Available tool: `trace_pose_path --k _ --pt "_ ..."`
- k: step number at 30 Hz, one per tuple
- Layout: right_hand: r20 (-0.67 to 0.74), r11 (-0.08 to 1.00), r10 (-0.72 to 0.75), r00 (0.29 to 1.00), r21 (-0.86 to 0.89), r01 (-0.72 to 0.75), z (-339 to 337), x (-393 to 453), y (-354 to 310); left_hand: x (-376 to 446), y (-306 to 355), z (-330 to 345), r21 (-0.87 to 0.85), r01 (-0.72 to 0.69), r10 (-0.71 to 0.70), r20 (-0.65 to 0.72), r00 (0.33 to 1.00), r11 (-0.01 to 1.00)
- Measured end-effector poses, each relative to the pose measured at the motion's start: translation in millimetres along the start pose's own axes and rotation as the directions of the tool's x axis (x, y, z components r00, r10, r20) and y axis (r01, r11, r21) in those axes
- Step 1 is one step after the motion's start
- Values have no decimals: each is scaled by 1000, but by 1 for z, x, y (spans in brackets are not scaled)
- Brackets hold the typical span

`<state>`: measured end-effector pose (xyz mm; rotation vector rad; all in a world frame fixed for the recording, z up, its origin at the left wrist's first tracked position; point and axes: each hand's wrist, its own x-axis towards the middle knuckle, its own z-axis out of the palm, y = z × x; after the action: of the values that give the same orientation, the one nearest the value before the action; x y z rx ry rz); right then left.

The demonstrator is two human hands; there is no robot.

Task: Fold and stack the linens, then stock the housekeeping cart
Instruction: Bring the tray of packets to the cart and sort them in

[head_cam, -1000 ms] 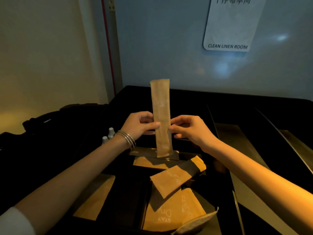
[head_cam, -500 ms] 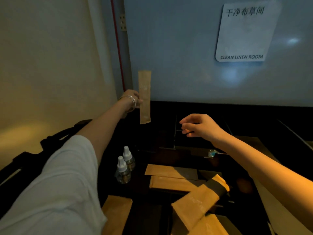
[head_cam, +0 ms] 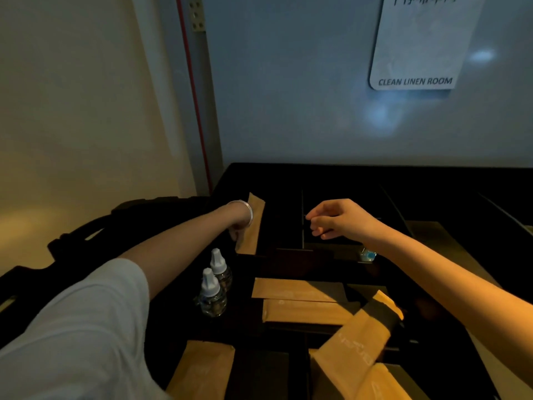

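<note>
One tall kraft packet (head_cam: pixel 250 226) is gripped by the left hand (head_cam: pixel 238 230) at the dark cart tray's (head_cam: pixel 346 180) far-left compartment — fingers mostly hidden behind it. The right hand (head_cam: pixel 336 217) is held loosely curled, holding nothing. Two small bottles (head_cam: pixel 215 287) are seen upright nearby, and five more packets (head_cam: pixel 302 301) lie flat.

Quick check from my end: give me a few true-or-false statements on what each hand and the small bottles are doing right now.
1. The left hand holds a long kraft packet. True.
2. The right hand grips a packet. False: it hovers with nothing in it, fingers loosely curled.
3. Two small bottles stand upright near the left forearm. True.
4. The bottles lie tipped over. False: both stand, caps up.
</note>
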<state>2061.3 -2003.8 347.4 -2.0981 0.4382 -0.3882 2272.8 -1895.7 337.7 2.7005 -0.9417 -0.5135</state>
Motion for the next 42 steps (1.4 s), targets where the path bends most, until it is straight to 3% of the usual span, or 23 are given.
trace_pose_path --k 2,4,7,9,14,18,21,23,25,27,29,31,34,37,42 --pt "10 1000 -6 1000 -6 6 4 1 1 -2 1 7 356 11 -3 -22 1000 934" --pt "19 1000 -8 1000 -2 8 5 3 2 -1 7 10 610 -61 117 -53 992 790" --pt "28 1000 3 1000 -1 -3 2 1 3 -1 11 15 603 -289 317 62 946 744" --pt "29 1000 8 1000 -3 -7 -1 -2 4 1 8 25 598 -334 274 193 942 728" --pt "33 999 25 999 -39 -23 -14 -13 11 24 -16 33 773 -262 37 295 955 578" --pt "81 998 46 996 -57 -41 -26 -29 14 18 -15 25 807 -282 82 282 956 519" --pt "159 998 35 987 -53 -27 -37 -45 18 8 -11 21 803 -299 76 305 949 515" --pt "267 994 14 964 -110 17 -45 -57 20 -3 -3 11 755 -314 112 308 945 576" --pt "384 980 10 923 -189 68 -51 -67 20 -13 7 0 624 -360 265 243 933 694" --pt "485 972 22 874 -214 95 -51 -74 21 -31 18 -6 485 -458 489 70 870 745" --pt "569 948 26 822 -276 160 -46 -78 23 -59 28 -1 310 -607 653 -61 755 731" --pt "643 875 66 763 -404 265 -36 -78 24 -94 37 15 138 -713 724 -59 687 688" --pt "698 784 137 703 -510 353 -23 -75 27 -118 40 40 214 -744 751 63 657 633" --pt "631 764 16 776 -508 398 -23 -73 30 -118 30 44 306 -707 732 44 680 638" --pt "399 856 -204 894 -370 360 -34 -71 26 -111 17 33 152 -662 677 -81 732 734"
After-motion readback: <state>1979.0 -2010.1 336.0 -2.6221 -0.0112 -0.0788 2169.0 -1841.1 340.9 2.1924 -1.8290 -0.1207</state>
